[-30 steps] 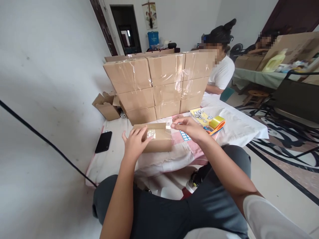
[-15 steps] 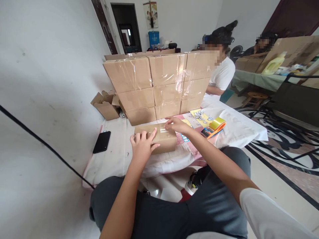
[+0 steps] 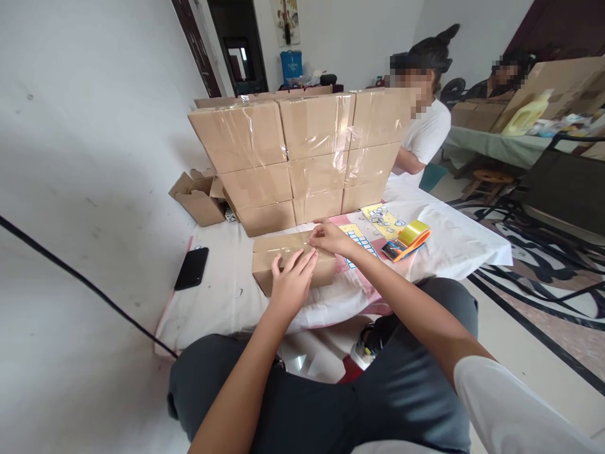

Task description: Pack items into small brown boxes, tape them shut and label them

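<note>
A small closed cardboard box lies on the cloth-covered table in front of me, with shiny clear tape along its top. My left hand rests on its near top edge, palm down, with the fingers stretched out and slightly apart. My right hand is at the right part of the box top, its thumb and fingers bent together over the tape. Whatever lies between those fingertips is too small to make out. To the right of the box is a tape dispenser, orange and blue with a yellowish roll.
A stack of taped cardboard boxes stands behind the small box. At left are a black phone and an open carton near the wall. A co-worker in a white shirt sits beyond the stack. Yellow printed patches mark the tablecloth.
My left hand has slid right along the box top, closer to my right hand. My right hand stays near the same spot, its fingers drawn in a little more.
</note>
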